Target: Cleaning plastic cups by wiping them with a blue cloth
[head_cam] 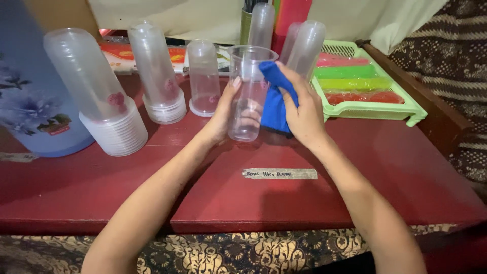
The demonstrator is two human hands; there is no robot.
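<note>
Red and glossy, the counter (355,193) fills most of the view, with a patterned cloth hanging below its near edge. Taking the clear plastic cup (248,96) as the landmark: nearer than the cup, a strip of pale tape (280,173) lies flat on the counter, and both forearms reach up past it from the bottom of the view.

The left hand (223,114) holds the cup from its left side, fingers (236,81) wrapped on the wall and clamped around it, thumb tip near the rim. The right hand (304,114) is just right of the cup, its fingers closed on a blue cloth (275,104) and pressing it against the cup's outer wall near the rim. The cup is upright, tall, tapered and see-through, held just above the counter near its middle.

Left of the cup, three stacks of upturned clear cups stand on the counter: a short one (204,78) just beside it, a taller one (157,76) next, and the biggest, tilted one (96,94) farthest left. Beyond that stack stands a large blue container (30,101) with a flower print.

Right of the cup, a green slotted tray (373,109) holds long packets in pink, green and red. Behind the cup, more upturned cups (307,45) rise against a pale curtain.
</note>
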